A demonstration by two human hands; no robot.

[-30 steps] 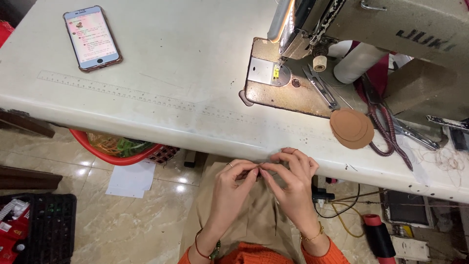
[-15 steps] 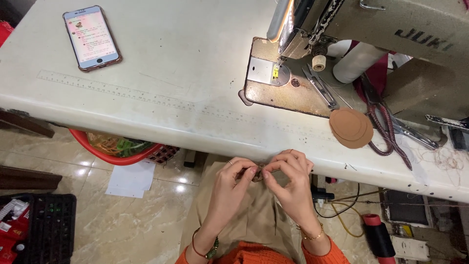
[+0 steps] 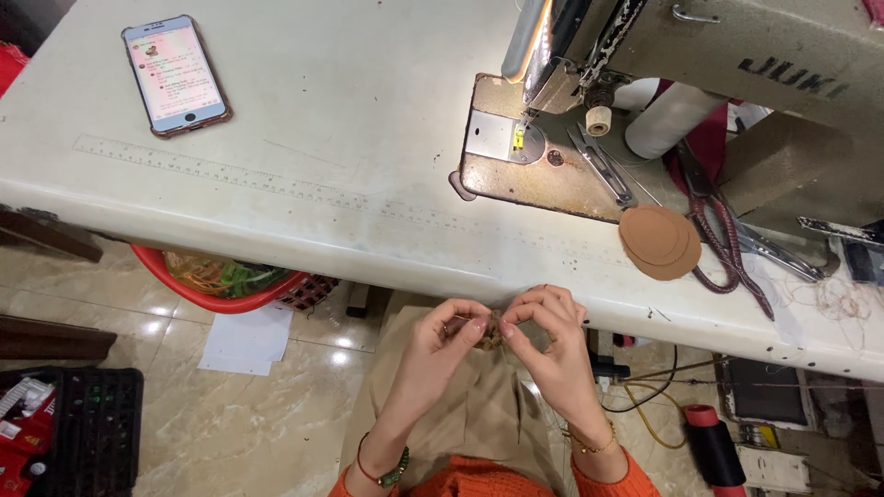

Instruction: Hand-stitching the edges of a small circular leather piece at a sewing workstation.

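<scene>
A wide bare stretch of the white table [image 3: 304,120] is left open between the phone [image 3: 175,74] and the sewing machine [image 3: 645,74]. The right side is crowded by scissors [image 3: 723,230] and round brown patches [image 3: 658,241].

A pale sewing table [image 3: 304,110], seen from above, its front edge marked with a printed ruler scale [image 3: 230,172].

A smartphone [image 3: 175,74] lies screen-up at the far left; to the right stand the sewing machine [image 3: 663,64] on its worn metal plate [image 3: 543,170], a white thread cone [image 3: 670,120], stacked tan leather discs [image 3: 658,242] and red-handled scissors [image 3: 727,244].
</scene>
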